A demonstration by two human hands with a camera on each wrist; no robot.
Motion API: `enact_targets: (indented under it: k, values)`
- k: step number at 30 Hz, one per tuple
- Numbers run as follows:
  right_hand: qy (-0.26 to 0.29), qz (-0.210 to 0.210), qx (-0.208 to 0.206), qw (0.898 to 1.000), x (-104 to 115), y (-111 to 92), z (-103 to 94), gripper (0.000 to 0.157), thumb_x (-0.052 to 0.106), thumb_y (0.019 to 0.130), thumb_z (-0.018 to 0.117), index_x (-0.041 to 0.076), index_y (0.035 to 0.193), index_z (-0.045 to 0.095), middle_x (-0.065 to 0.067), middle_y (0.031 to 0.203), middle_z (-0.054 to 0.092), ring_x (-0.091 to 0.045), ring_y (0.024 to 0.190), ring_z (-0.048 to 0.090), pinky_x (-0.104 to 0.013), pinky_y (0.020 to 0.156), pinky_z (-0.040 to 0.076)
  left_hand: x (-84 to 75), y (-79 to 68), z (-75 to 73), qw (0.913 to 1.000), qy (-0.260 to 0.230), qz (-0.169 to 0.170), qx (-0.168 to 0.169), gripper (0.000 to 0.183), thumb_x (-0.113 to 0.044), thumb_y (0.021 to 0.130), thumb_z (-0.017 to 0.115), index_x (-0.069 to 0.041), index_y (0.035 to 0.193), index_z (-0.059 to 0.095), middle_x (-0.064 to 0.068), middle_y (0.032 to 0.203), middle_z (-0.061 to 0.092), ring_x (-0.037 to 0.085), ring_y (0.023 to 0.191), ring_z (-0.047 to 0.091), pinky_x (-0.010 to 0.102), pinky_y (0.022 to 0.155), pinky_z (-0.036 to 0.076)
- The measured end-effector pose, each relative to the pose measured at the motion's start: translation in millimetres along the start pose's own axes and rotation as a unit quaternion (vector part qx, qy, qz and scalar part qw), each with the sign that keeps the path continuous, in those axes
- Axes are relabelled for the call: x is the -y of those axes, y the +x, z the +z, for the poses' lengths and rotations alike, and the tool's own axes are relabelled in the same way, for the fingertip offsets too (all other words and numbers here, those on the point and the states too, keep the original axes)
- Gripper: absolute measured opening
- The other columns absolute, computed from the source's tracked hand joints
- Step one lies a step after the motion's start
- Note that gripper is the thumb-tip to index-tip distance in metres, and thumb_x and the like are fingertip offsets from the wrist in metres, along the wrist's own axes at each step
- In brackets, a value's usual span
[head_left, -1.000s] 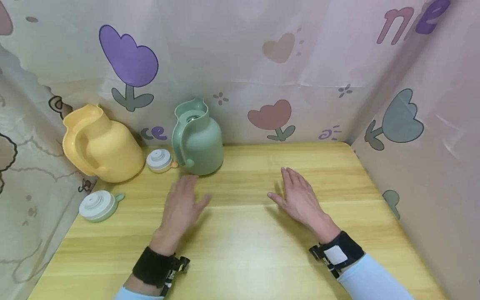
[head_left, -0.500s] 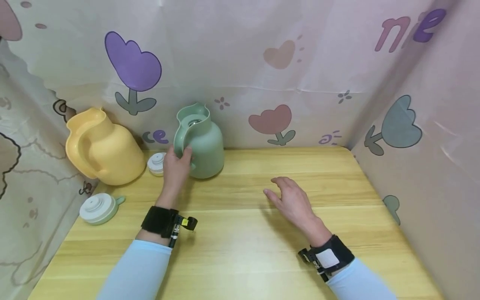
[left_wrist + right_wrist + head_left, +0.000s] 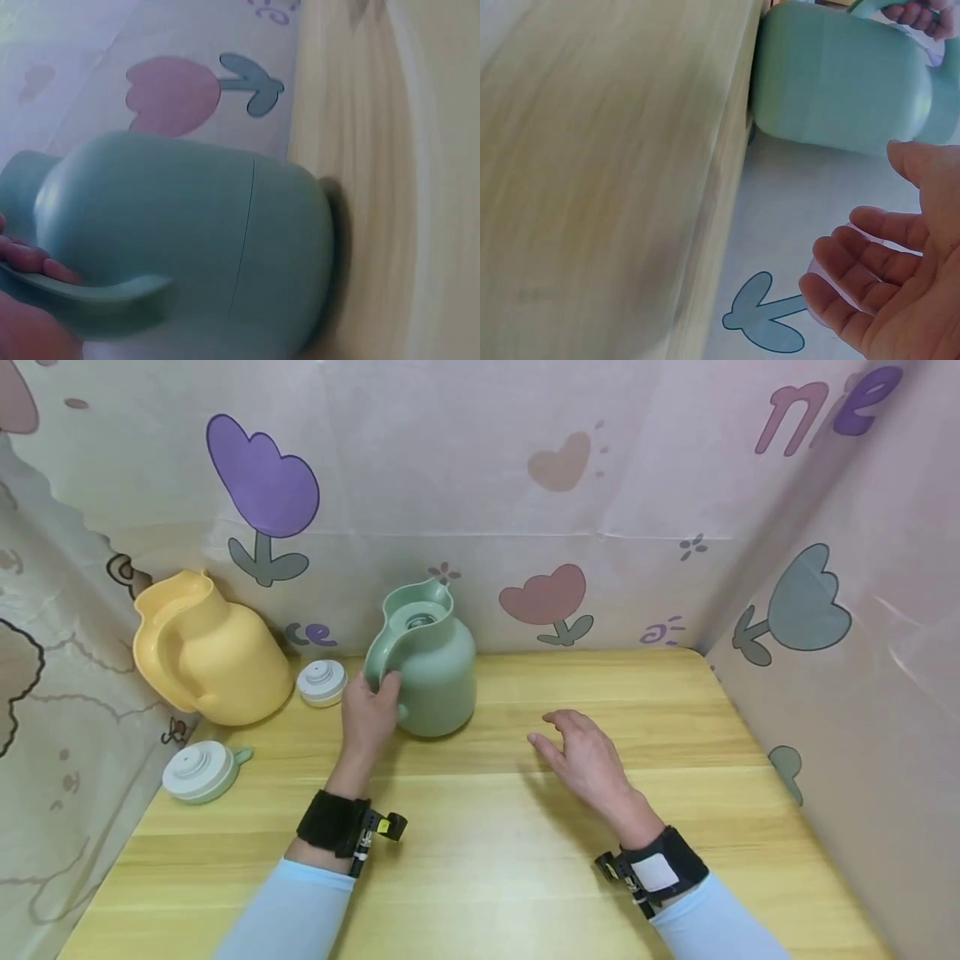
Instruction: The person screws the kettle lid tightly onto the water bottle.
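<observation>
My left hand (image 3: pixel 367 718) grips the handle of a green thermos jug (image 3: pixel 442 677), its fingers curled round the handle in the left wrist view. The jug is upright with its lid off, and a shiny round mouth shows inside the spout collar. Whether its base touches the table, I cannot tell. My right hand (image 3: pixel 588 764) hovers over the table to the right of the jug. Its fingers (image 3: pixel 877 262) are loosely bent with nothing in them. Just left of my left hand lies a small white-topped lid (image 3: pixel 322 682), partly hidden behind the hand.
A yellow thermos jug (image 3: pixel 225 660), also without a lid, stands at the back left. In front of it lies a white-and-green lid (image 3: pixel 198 771) with a green tab. A printed cloth (image 3: pixel 450 460) hangs behind and beside the wooden table (image 3: pixel 480 860).
My left hand has reached forward, taken the green jug's handle and shifted the jug right and a little nearer. My right hand's fingers have bent more; it has moved slightly left.
</observation>
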State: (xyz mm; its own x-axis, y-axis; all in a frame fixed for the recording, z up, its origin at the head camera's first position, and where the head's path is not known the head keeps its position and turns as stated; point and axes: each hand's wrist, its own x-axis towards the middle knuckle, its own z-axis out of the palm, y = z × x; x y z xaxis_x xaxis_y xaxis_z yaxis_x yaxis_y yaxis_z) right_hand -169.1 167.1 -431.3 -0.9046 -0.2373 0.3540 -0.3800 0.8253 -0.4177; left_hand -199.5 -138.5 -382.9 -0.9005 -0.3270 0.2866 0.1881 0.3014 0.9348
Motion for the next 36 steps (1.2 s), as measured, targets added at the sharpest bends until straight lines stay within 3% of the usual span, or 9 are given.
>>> enact_targets:
  k: [7,12,19,23,29,34,36]
  values:
    - [0.001,0.0,0.003,1.0,-1,2,-1.7,0.057,0.05,0.093,0.057,0.004,0.126,0.057,-0.019,0.127,0.059,-0.035,0.115,0.054,-0.052,0.095,0.047,-5.2,-17.0,4.1,0.9994,-0.026,0.016,0.018,0.022,-0.019,0.09,0.06,-0.004,0.074,0.056,0.008,0.066,0.056,0.023,0.068,0.055,0.031,0.062,0.045]
    - [0.018,-0.003,0.008,1.0,2,5,-5.0,0.07,0.058,0.09,0.057,0.005,0.135,0.049,-0.019,0.134,0.054,-0.034,0.122,0.049,-0.054,0.099,0.043,-5.6,-21.2,6.3,0.9973,-0.061,0.025,0.033,0.025,-0.015,0.087,0.061,-0.007,0.065,0.052,0.001,0.056,0.051,0.019,0.056,0.05,0.028,0.053,0.04]
    - [0.079,0.014,0.052,0.995,9,12,-7.3,0.106,0.067,0.076,0.067,0.019,0.154,0.014,-0.015,0.157,0.023,-0.033,0.139,0.027,-0.06,0.107,0.032,-6.4,-21.9,15.7,0.9898,-0.119,0.037,0.068,0.023,-0.009,0.081,0.059,-0.007,0.061,0.048,0.0,0.052,0.047,0.014,0.047,0.045,0.025,0.044,0.036]
    - [0.113,0.022,0.06,0.992,14,16,-3.0,0.118,0.064,0.07,0.075,0.029,0.154,0.001,-0.01,0.16,0.015,-0.031,0.14,0.025,-0.061,0.106,0.032,-5.2,-18.8,23.5,0.9883,-0.119,0.043,0.085,0.021,-0.01,0.083,0.059,-0.006,0.065,0.048,0.001,0.055,0.045,0.014,0.048,0.044,0.025,0.045,0.035]
    - [0.133,0.016,0.033,0.991,18,20,4.8,0.12,0.054,0.067,0.082,0.027,0.154,0.004,-0.012,0.153,0.028,-0.028,0.136,0.032,-0.059,0.105,0.035,-4.2,-11.7,30.3,0.9851,-0.121,0.045,0.113,0.028,-0.012,0.087,0.06,-0.007,0.064,0.044,0.0,0.054,0.043,0.016,0.048,0.043,0.027,0.046,0.034]
    - [0.132,0.025,0.006,0.991,19,16,6.6,0.115,0.06,0.068,0.078,0.019,0.153,0.012,-0.016,0.148,0.032,-0.029,0.13,0.039,-0.058,0.103,0.038,-3.9,-7.9,30.4,0.9785,-0.142,0.035,0.146,0.027,-0.011,0.088,0.057,-0.009,0.065,0.044,0.0,0.054,0.043,0.016,0.049,0.042,0.028,0.048,0.035]
    - [0.132,0.029,-0.002,0.991,19,15,6.8,0.114,0.063,0.068,0.076,0.015,0.152,0.015,-0.018,0.147,0.033,-0.032,0.128,0.041,-0.058,0.102,0.039,-11.9,-8.8,27.8,0.9766,-0.142,0.033,0.158,0.027,-0.009,0.088,0.056,-0.01,0.065,0.043,-0.001,0.054,0.043,0.016,0.05,0.043,0.028,0.049,0.036]
